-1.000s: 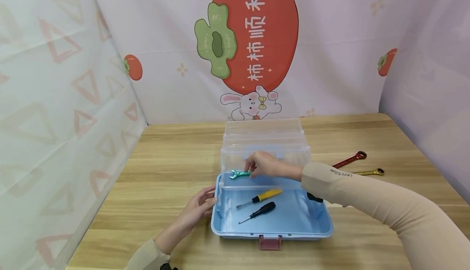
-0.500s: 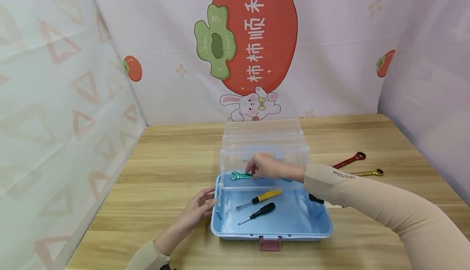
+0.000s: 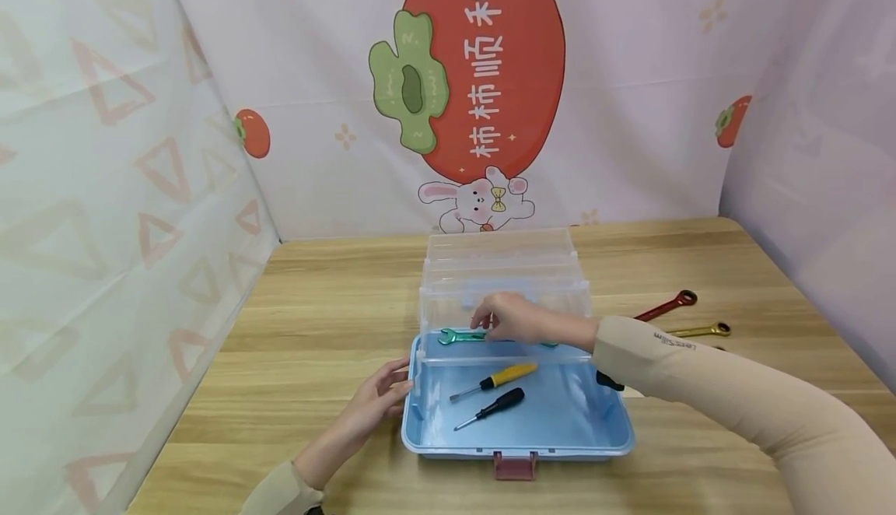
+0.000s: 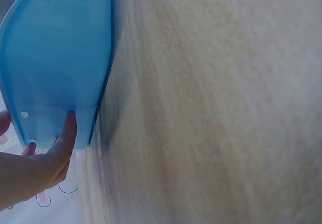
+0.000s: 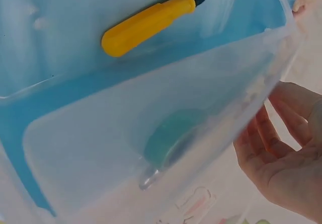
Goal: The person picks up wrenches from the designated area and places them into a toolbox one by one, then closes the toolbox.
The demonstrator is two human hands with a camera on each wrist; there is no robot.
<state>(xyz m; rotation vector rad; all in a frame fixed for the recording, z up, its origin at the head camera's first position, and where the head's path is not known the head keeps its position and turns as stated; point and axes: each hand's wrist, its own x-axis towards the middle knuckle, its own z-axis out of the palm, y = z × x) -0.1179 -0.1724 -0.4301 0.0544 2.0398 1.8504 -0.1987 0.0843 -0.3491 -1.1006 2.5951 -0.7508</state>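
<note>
A green wrench [image 3: 453, 336] lies in a clear tray [image 3: 437, 358] over the back part of a blue toolbox [image 3: 574, 414]. Just above that wrench is my right hand [image 3: 516, 317]; in the right wrist view its fingers are loosely bent beside the tray and hold nothing. My left hand [image 3: 379, 395] rests against the box's left side, its fingertips touching the blue wall [image 4: 60, 58] and the thumb near the rim. On the box floor lie a yellow-handled screwdriver [image 3: 507, 375] and a black-handled screwdriver [image 3: 505, 400]. My right hand and wrist cover part of the wrench.
A red wrench [image 3: 668, 306] and a gold wrench [image 3: 703, 331] lie on the wooden table [image 3: 301, 320] to the right, partly behind my right sleeve. The clear lid [image 3: 500, 244] stands raised at the back. A pink latch [image 3: 515, 466] hangs down in front.
The green wrench has come down flat into the tray, and my right hand has let go of it and shifted slightly right. My left hand has stayed at the box's side.
</note>
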